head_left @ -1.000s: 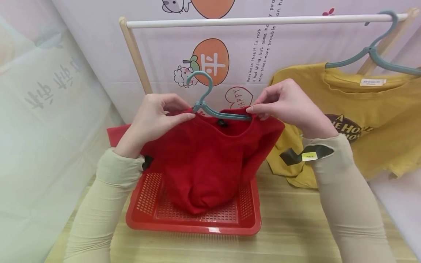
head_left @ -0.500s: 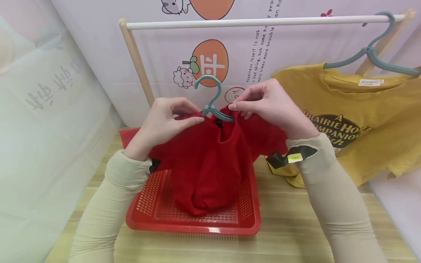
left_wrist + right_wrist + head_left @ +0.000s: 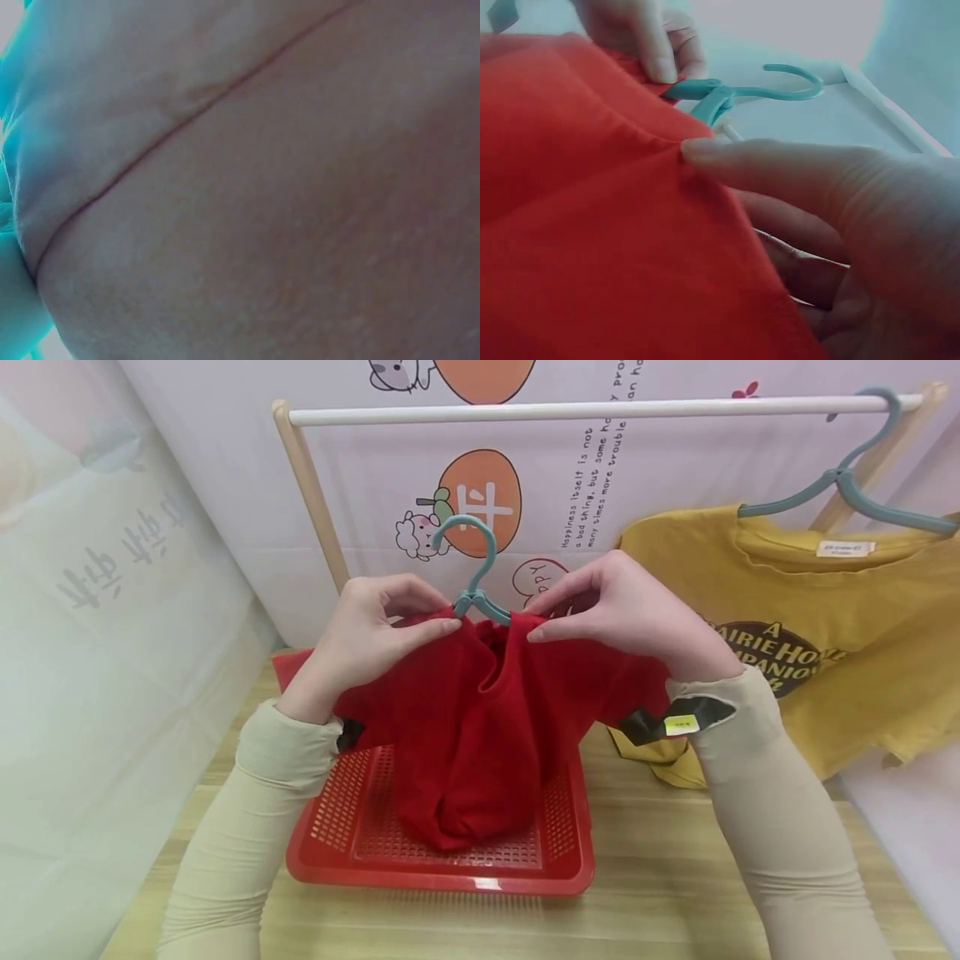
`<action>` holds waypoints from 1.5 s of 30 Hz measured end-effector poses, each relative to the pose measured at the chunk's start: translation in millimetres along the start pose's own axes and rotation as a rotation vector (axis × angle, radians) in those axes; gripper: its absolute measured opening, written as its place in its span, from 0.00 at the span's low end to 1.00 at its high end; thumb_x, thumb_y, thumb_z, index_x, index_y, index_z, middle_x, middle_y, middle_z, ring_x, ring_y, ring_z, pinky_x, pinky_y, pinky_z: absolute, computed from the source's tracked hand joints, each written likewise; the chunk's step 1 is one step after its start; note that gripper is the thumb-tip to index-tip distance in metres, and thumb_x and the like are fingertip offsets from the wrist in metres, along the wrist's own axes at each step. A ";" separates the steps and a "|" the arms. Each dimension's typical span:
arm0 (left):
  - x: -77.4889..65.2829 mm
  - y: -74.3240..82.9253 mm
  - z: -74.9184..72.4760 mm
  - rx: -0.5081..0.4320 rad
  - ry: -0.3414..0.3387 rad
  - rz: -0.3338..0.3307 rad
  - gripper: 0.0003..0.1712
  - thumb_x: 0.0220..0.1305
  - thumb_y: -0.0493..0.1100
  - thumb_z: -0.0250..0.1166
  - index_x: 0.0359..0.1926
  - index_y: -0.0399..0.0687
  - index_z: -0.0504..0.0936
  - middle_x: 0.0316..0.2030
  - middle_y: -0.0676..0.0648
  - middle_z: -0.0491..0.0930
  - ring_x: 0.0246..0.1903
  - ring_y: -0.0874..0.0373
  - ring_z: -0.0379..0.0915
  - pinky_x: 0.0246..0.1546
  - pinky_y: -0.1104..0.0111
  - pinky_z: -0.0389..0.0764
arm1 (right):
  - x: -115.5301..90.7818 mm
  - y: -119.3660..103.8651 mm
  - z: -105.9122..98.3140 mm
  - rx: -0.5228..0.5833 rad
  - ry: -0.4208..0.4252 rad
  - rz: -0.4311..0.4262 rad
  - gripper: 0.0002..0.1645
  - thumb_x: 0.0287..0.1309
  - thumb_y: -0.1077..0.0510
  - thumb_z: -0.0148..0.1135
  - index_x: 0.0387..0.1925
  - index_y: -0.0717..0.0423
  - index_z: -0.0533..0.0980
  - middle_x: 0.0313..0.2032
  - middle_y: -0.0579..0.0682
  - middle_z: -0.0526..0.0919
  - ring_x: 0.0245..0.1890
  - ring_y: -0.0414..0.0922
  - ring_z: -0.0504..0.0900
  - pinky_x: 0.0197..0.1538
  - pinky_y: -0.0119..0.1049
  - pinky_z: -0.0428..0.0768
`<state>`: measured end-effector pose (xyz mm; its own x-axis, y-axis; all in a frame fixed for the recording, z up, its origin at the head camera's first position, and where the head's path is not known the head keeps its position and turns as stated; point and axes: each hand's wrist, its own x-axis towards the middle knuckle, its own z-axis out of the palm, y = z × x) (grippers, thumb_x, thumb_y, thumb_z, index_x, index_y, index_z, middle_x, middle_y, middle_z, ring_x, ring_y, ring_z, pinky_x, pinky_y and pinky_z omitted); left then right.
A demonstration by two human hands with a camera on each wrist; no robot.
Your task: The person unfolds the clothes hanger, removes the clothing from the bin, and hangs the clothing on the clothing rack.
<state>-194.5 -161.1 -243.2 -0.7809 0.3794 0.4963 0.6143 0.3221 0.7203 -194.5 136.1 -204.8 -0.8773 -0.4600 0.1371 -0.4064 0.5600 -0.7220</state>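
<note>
the left hand [image 3: 367,627] is pinching the red t-shirt [image 3: 480,727] at the left side of its collar, thumb and fingers curled on the cloth just beside the neck of the teal hanger [image 3: 471,578]. the right hand [image 3: 622,610] is pinching the same collar on the other side of the hanger's neck, its grip narrow and closed on the fabric; the right wrist view is showing a fingertip [image 3: 705,152] pressing into the red cloth right below the hanger's hook. the shirt is hanging from both hands, its lower part sagging into the red plastic basket [image 3: 450,868], which is sitting on the wooden bench [image 3: 660,877]. the hanger's hook is sticking up between the hands, below the white rail [image 3: 570,410] of the wooden rack. to the right, a yellow t-shirt [image 3: 840,635] is hanging from the rail on a second teal hanger [image 3: 855,477]. the left wrist view is showing only blurred close-up skin.
</note>
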 end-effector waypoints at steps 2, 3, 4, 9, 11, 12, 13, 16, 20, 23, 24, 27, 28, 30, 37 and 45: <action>0.1 1.8 -0.2 -0.001 -0.001 -0.004 0.09 0.60 0.39 0.76 0.41 0.43 0.89 0.36 0.50 0.87 0.37 0.58 0.85 0.45 0.66 0.84 | -0.1 0.7 1.0 -0.011 0.000 0.002 0.14 0.54 0.47 0.79 0.42 0.43 0.90 0.37 0.45 0.89 0.39 0.45 0.85 0.41 0.37 0.85; 0.0 2.6 -0.2 -0.001 -0.001 -0.006 0.09 0.60 0.39 0.76 0.41 0.43 0.89 0.36 0.51 0.87 0.37 0.58 0.85 0.45 0.66 0.84 | -0.3 1.0 1.4 -0.014 -0.001 0.006 0.14 0.55 0.47 0.79 0.43 0.44 0.90 0.37 0.45 0.89 0.39 0.45 0.85 0.41 0.37 0.85; -0.2 3.1 -0.1 -0.001 -0.002 -0.010 0.09 0.60 0.40 0.76 0.41 0.43 0.89 0.36 0.51 0.87 0.37 0.58 0.85 0.45 0.66 0.84 | -0.4 1.3 1.6 -0.020 -0.003 0.006 0.14 0.55 0.48 0.78 0.43 0.45 0.90 0.37 0.45 0.89 0.39 0.45 0.85 0.42 0.37 0.85; -1.4 3.4 -0.3 0.005 -0.009 -0.019 0.09 0.60 0.40 0.76 0.41 0.43 0.89 0.36 0.51 0.87 0.37 0.58 0.85 0.45 0.66 0.84 | -1.2 4.1 0.1 -0.078 -0.004 0.004 0.13 0.56 0.47 0.78 0.42 0.45 0.90 0.36 0.44 0.89 0.40 0.43 0.83 0.41 0.35 0.83; -1.8 2.5 -0.9 0.008 -0.011 -0.017 0.09 0.61 0.40 0.76 0.41 0.44 0.89 0.36 0.51 0.87 0.37 0.58 0.84 0.45 0.66 0.84 | -1.8 5.4 -1.0 -0.103 -0.001 -0.013 0.12 0.56 0.47 0.77 0.41 0.45 0.90 0.36 0.43 0.89 0.40 0.43 0.81 0.40 0.35 0.82; -2.0 2.1 -1.5 0.008 -0.014 -0.016 0.09 0.61 0.41 0.76 0.42 0.44 0.89 0.36 0.51 0.87 0.37 0.58 0.84 0.45 0.66 0.84 | -2.5 6.0 -1.5 -0.112 0.001 -0.025 0.12 0.57 0.47 0.77 0.41 0.45 0.90 0.35 0.42 0.89 0.40 0.43 0.81 0.39 0.35 0.81; -2.1 1.8 -2.1 0.010 -0.015 -0.013 0.09 0.61 0.41 0.76 0.42 0.45 0.89 0.36 0.51 0.87 0.37 0.59 0.84 0.45 0.66 0.84 | -3.2 6.4 -1.9 -0.120 0.006 -0.036 0.12 0.57 0.47 0.77 0.41 0.45 0.90 0.35 0.42 0.89 0.39 0.42 0.81 0.38 0.34 0.81; -2.7 0.2 -6.3 0.013 -0.015 -0.006 0.09 0.62 0.42 0.75 0.42 0.46 0.90 0.36 0.54 0.87 0.37 0.59 0.84 0.44 0.66 0.84 | -6.0 7.2 -3.1 -0.125 0.027 -0.053 0.12 0.57 0.46 0.76 0.41 0.45 0.90 0.34 0.42 0.88 0.38 0.42 0.80 0.36 0.34 0.79; -4.6 -1.6 -14.9 0.039 -0.008 0.001 0.07 0.63 0.43 0.75 0.42 0.50 0.91 0.36 0.57 0.87 0.36 0.60 0.84 0.42 0.66 0.85 | -10.4 7.6 -5.4 -0.110 0.056 -0.046 0.12 0.57 0.45 0.77 0.40 0.44 0.90 0.33 0.44 0.88 0.37 0.44 0.80 0.34 0.33 0.77; -6.4 -1.7 -21.2 0.062 -0.010 -0.003 0.07 0.62 0.45 0.76 0.41 0.52 0.91 0.35 0.57 0.87 0.35 0.60 0.84 0.41 0.66 0.84 | -12.5 8.8 -7.4 -0.092 0.060 -0.040 0.13 0.57 0.45 0.77 0.41 0.45 0.90 0.33 0.45 0.88 0.37 0.45 0.81 0.33 0.33 0.79; -7.3 -1.1 -23.1 0.070 -0.009 -0.008 0.07 0.62 0.46 0.76 0.40 0.53 0.91 0.35 0.57 0.87 0.35 0.60 0.84 0.40 0.67 0.84 | -12.9 9.6 -8.0 -0.090 0.060 -0.038 0.13 0.57 0.45 0.76 0.41 0.44 0.90 0.33 0.44 0.88 0.37 0.44 0.82 0.33 0.33 0.80; -10.1 0.0 -29.1 0.100 -0.010 -0.030 0.07 0.60 0.47 0.77 0.40 0.55 0.91 0.34 0.57 0.87 0.33 0.60 0.84 0.38 0.67 0.84 | -14.3 12.0 -10.1 -0.082 0.066 -0.036 0.13 0.57 0.43 0.76 0.41 0.43 0.90 0.33 0.44 0.88 0.37 0.45 0.82 0.34 0.33 0.81; -11.1 0.4 -31.2 0.112 -0.013 -0.041 0.07 0.60 0.48 0.77 0.39 0.55 0.91 0.34 0.57 0.87 0.33 0.60 0.83 0.37 0.68 0.83 | -15.0 12.6 -10.9 -0.079 0.071 -0.037 0.13 0.57 0.43 0.76 0.41 0.43 0.90 0.33 0.44 0.88 0.37 0.45 0.82 0.34 0.33 0.81; -13.1 1.2 -35.0 0.142 -0.033 -0.069 0.09 0.59 0.49 0.78 0.40 0.56 0.91 0.34 0.57 0.87 0.32 0.60 0.83 0.35 0.68 0.83 | -15.9 13.9 -12.6 -0.081 0.079 -0.045 0.13 0.57 0.43 0.76 0.41 0.42 0.90 0.33 0.44 0.88 0.37 0.45 0.83 0.34 0.33 0.81; -18.5 -1.4 -43.9 0.195 -0.062 -0.084 0.08 0.61 0.49 0.77 0.42 0.58 0.91 0.33 0.58 0.87 0.30 0.60 0.81 0.33 0.70 0.81 | -19.4 17.3 -17.8 -0.057 0.104 -0.037 0.12 0.57 0.45 0.77 0.40 0.42 0.90 0.34 0.45 0.89 0.40 0.46 0.81 0.34 0.33 0.80; -20.4 -2.7 -46.1 0.218 -0.010 0.000 0.08 0.62 0.45 0.76 0.42 0.52 0.91 0.31 0.58 0.86 0.28 0.61 0.80 0.32 0.72 0.80 | -26.8 26.6 -28.2 -0.009 0.097 0.042 0.15 0.56 0.46 0.78 0.44 0.43 0.90 0.38 0.47 0.90 0.41 0.47 0.84 0.37 0.34 0.83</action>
<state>-185.5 -209.7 -232.9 -0.7804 0.3879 0.4904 0.6251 0.5013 0.5983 -189.0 182.8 -208.5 -0.9140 -0.3675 0.1718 -0.3705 0.5838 -0.7224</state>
